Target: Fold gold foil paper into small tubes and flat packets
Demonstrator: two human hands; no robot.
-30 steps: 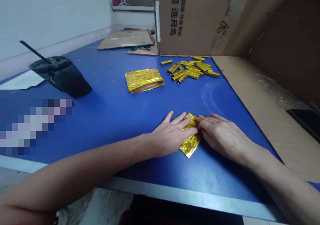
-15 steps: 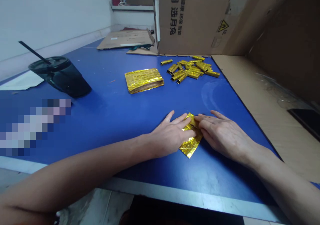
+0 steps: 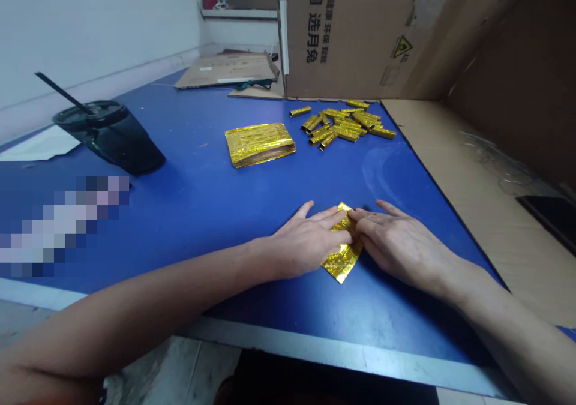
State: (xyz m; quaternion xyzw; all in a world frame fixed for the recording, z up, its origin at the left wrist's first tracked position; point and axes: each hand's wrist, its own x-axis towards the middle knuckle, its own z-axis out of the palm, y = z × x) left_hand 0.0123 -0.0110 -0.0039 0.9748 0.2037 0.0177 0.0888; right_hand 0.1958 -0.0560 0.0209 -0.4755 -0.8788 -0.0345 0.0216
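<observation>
A sheet of shiny gold foil paper (image 3: 341,266) lies slantwise on the blue table near its front edge. My left hand (image 3: 306,243) is laid over the sheet's left side, fingers stretched out and pressing it flat. At the right edge of the paper is my right hand (image 3: 396,243), its fingers bent and closed on that edge, with the thumb side hidden. Farther back sits a thick stack of gold foil sheets (image 3: 258,141). Several folded gold foil tubes (image 3: 348,126) lie in a loose pile to the right of the stack.
On the left stands a dark tumbler (image 3: 121,138) with a straw (image 3: 63,92). A blurred-out patch covers something near the left edge. Flat cardboard (image 3: 225,71) lies at the back, and a large cardboard box (image 3: 351,39) rises behind the tubes. The blue table (image 3: 189,207) has a pale front edge.
The upper right part of the gold sheet, raised in a fold before, now looks flatter. My right fingers have shifted slightly left over it; my left hand stays almost where it was.
</observation>
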